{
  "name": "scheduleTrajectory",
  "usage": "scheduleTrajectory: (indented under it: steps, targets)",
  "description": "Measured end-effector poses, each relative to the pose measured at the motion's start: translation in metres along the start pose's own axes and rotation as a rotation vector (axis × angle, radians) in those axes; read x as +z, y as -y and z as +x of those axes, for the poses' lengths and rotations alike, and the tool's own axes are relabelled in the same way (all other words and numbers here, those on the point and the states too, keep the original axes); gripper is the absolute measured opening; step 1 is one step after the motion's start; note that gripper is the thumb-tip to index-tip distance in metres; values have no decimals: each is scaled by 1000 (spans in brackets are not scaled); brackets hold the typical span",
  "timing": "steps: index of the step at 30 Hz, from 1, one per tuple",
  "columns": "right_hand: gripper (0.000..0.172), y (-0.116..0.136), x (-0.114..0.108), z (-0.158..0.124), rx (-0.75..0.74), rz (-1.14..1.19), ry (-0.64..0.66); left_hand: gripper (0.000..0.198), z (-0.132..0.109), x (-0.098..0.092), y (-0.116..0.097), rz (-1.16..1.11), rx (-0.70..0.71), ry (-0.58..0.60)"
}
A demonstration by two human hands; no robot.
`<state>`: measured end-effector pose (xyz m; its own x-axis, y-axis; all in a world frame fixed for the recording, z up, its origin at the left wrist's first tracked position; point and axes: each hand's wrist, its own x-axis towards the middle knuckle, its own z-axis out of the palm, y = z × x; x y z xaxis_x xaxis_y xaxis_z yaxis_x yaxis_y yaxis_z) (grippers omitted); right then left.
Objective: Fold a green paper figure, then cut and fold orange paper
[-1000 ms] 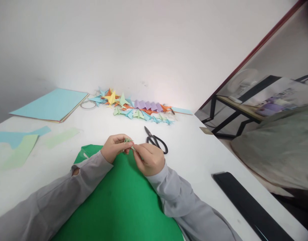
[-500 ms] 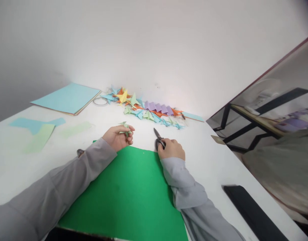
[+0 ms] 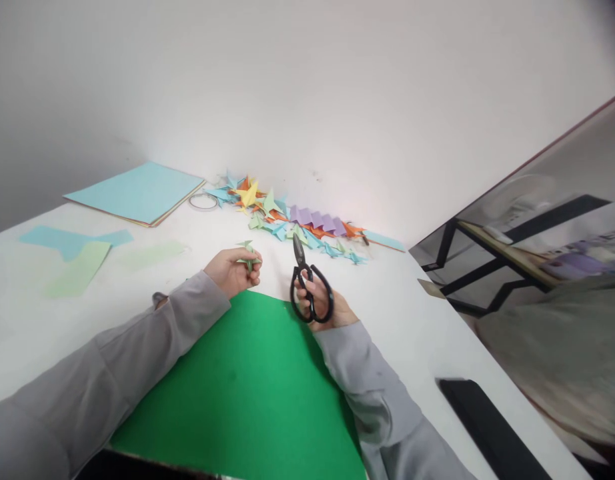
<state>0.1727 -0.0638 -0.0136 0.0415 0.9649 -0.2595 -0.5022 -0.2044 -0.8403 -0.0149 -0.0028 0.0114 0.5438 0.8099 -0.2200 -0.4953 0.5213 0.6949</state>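
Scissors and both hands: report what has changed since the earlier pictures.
The right hand has let go of the green paper figure, taken hold of the scissors and lifted them off the table. The left hand still holds the figure; the green sheet stayed put.

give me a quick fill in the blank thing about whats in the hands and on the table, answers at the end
The right hand holds black-handled metal scissors pointing ____ from the camera.
The left hand holds a small pale-green figure made of folded ____.
The flat light-blue paper stack lies toward the ____ end of the white table.

Missing words: away; paper; left
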Motion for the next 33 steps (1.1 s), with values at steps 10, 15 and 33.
scheduleTrajectory:
  steps: [10, 15, 33]
  targets:
    - [58, -24, 25, -18, -8, 57, 414, 5, 1, 1, 1, 112, 147, -27]
    - [57, -27, 34, -27, 170, -27, 310, 5, 1, 1, 1, 135, 134, -36]
    - [57, -21, 31, -38, 90, -163, 458, 7, 10, 3, 8, 91, 84, 64]
